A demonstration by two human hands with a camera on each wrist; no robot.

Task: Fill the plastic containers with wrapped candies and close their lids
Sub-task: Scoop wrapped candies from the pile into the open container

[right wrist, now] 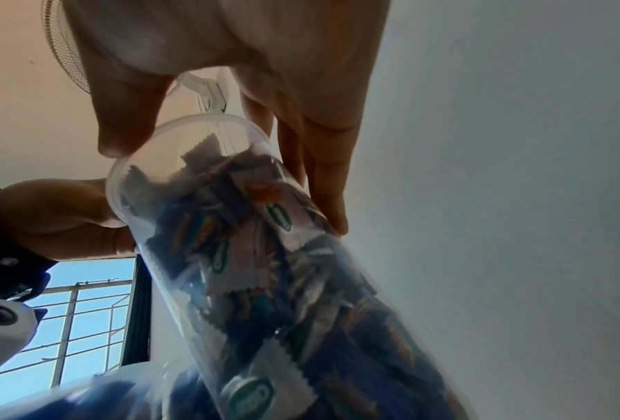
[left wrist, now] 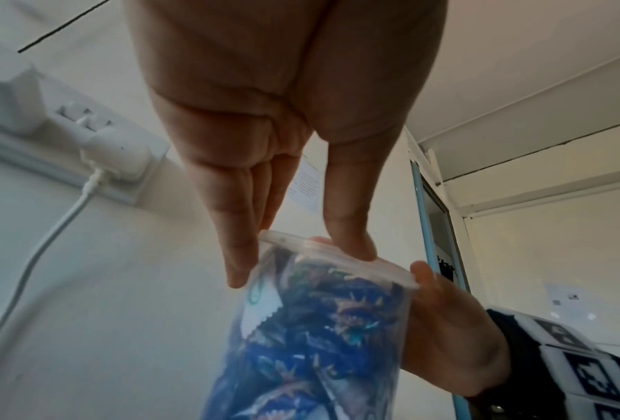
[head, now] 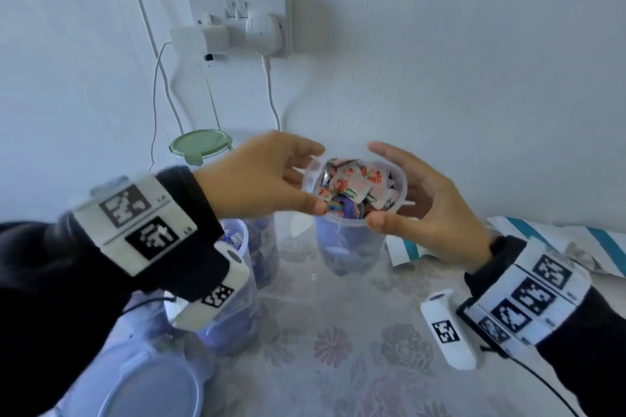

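A clear plastic container (head: 349, 240) stands lidless in the middle, filled to the rim with wrapped candies (head: 352, 186) in blue and white-and-red wrappers. My left hand (head: 316, 178) pinches its rim from the left, thumb on the near edge and fingers on the far edge. My right hand (head: 379, 184) holds it from the right in the same way. In the left wrist view my left hand (left wrist: 297, 262) clamps the rim of the container (left wrist: 319, 326), with the right hand (left wrist: 445, 326) behind it. In the right wrist view my right hand (right wrist: 224, 186) spans the container (right wrist: 265, 284).
A container with a green lid (head: 200, 145) stands at the back left by the wall. Two more candy-filled containers (head: 233, 281) sit under my left forearm. A striped bag (head: 576, 240) lies at the right. A wall socket (head: 237, 24) with plugs and cables hangs above the floral tablecloth (head: 338, 349).
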